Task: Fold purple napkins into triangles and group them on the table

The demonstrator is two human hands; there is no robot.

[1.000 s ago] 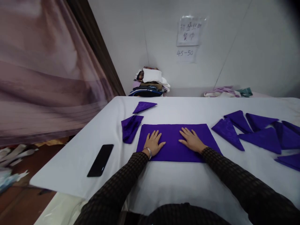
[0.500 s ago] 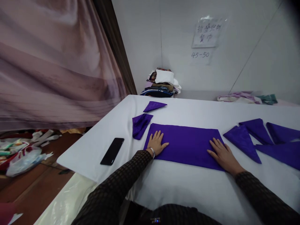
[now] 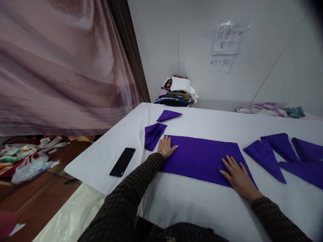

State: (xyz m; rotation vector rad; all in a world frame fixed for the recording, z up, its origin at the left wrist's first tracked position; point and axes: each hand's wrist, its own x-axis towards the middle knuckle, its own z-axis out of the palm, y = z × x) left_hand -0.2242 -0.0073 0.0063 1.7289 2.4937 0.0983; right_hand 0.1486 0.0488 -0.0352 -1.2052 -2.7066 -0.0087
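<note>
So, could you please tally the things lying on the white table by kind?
Flat purple napkin: 1
Folded purple napkins: 6
Black phone: 1
Total: 8

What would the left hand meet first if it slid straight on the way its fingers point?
Probably the triangle napkin beyond bare tablecloth; the left hand might graze the crumpled napkin first.

Matt purple cloth napkin (image 3: 202, 159)
</note>
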